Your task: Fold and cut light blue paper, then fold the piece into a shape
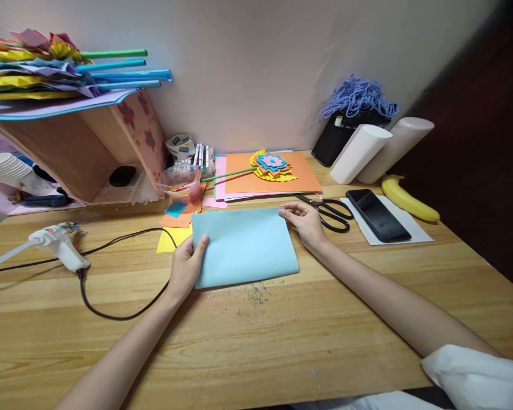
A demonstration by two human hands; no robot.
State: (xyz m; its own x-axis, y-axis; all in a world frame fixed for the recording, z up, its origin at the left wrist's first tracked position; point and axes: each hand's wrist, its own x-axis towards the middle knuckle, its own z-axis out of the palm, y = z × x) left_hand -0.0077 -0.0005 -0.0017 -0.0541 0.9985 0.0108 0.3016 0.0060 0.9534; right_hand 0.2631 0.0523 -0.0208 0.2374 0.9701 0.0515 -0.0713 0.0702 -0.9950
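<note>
A light blue sheet of paper point(244, 246) lies flat on the wooden tabletop point(282, 336), held at both ends: the left hand point(187, 267) pinches its left edge, thumb on top, and the right hand point(304, 223) rests with loosely curled fingers on its far right corner. The sheet could skew or crease unevenly if one hand presses harder than the other, and it overlaps the yellow and orange scraps point(175, 225), which might drag along. The glue gun point(62, 245) and its cord point(111, 296) lie close to the left arm; a snag seems possible. Scissors point(331, 212), a phone point(378, 214) and a banana point(408, 199) sit to the right, against a plain wall.
</note>
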